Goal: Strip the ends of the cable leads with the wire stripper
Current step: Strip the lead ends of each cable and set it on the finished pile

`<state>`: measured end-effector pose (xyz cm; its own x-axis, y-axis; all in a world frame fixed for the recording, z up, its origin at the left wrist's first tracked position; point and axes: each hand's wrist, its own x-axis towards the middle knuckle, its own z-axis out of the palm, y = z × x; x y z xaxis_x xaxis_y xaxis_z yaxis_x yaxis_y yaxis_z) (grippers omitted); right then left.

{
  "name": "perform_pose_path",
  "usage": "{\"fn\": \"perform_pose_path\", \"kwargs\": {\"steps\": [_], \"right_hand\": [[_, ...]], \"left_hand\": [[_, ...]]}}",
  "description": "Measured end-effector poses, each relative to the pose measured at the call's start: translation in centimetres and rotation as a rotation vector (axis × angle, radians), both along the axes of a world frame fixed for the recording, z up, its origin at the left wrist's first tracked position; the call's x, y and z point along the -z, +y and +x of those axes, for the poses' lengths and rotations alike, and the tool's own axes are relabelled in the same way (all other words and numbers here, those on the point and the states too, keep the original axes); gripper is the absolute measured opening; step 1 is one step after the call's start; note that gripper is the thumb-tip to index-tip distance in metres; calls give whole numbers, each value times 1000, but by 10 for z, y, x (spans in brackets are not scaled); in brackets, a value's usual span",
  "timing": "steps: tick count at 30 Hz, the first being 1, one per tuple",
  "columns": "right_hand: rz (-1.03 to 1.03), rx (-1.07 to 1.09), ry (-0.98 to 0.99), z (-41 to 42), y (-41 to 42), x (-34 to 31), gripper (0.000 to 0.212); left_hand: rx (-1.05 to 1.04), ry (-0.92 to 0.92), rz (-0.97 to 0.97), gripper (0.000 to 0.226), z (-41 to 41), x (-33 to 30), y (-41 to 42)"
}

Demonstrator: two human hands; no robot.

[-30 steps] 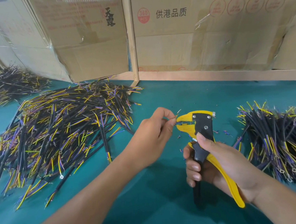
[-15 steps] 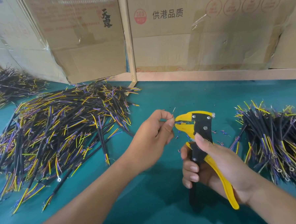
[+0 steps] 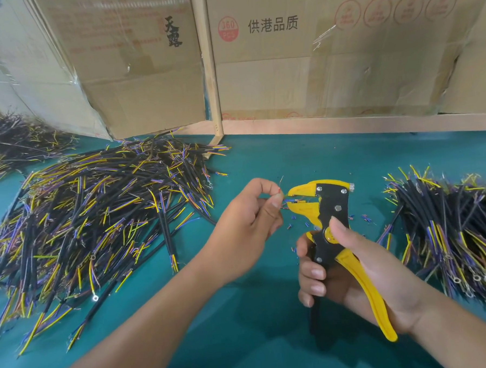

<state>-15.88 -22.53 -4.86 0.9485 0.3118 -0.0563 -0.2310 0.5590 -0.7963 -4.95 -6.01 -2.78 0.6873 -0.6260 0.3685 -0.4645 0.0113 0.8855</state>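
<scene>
My right hand (image 3: 350, 274) grips the handles of a yellow and black wire stripper (image 3: 330, 207), jaws pointing left. My left hand (image 3: 247, 231) pinches a short cable's thin coloured leads (image 3: 289, 200) between thumb and fingers; the lead tips sit between the stripper's jaws. Most of that cable is hidden inside my left hand. A big loose pile of black cables (image 3: 91, 220) with yellow, blue and purple leads lies to the left. A tidier stack of similar cables (image 3: 452, 229) lies to the right.
Small bits of cut insulation (image 3: 364, 218) lie scattered on the green table (image 3: 258, 337) around the stripper. Cardboard boxes (image 3: 342, 52) and a wooden frame (image 3: 210, 73) stand along the back. Another cable pile (image 3: 14, 139) lies at the far left.
The lead tips have gone further into the stripper's jaws. Both hands stay almost where they were.
</scene>
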Motion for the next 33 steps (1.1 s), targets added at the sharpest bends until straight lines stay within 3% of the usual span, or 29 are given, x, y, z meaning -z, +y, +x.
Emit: {"fn": "perform_pose_path", "kwargs": {"steps": [13, 33], "right_hand": [[-36, 8, 19, -3, 1, -3, 56], [-116, 114, 65, -4, 10, -10, 53]], "left_hand": [[-18, -38, 21, 12, 2, 3, 0], [3, 56, 18, 9, -1, 5, -1]]}}
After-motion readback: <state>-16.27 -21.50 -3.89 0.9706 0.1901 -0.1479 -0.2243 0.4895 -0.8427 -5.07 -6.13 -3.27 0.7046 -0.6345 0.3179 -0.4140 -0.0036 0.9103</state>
